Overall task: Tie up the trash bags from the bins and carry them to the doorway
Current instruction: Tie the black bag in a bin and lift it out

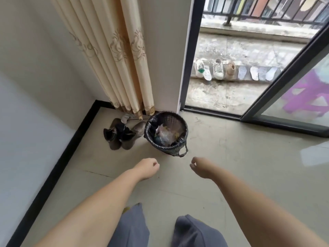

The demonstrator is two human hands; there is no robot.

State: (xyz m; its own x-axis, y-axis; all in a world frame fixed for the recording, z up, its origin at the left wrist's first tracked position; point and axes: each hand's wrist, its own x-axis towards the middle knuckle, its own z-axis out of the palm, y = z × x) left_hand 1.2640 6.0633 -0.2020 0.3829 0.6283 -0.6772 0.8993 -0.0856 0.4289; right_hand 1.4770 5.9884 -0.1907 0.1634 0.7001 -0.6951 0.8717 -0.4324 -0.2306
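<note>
The bin (166,133) with its trash bag (181,150) stands just ahead, between the left hand (148,168) and right hand (200,166), both loosely curled, holding nothing.

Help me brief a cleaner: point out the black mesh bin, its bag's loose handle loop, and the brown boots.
Black mesh bin (184,130), head view, right rim.
Bag's handle loop (183,152), head view, hanging strap.
Brown boots (140,128), head view, right boot's toe.
</note>
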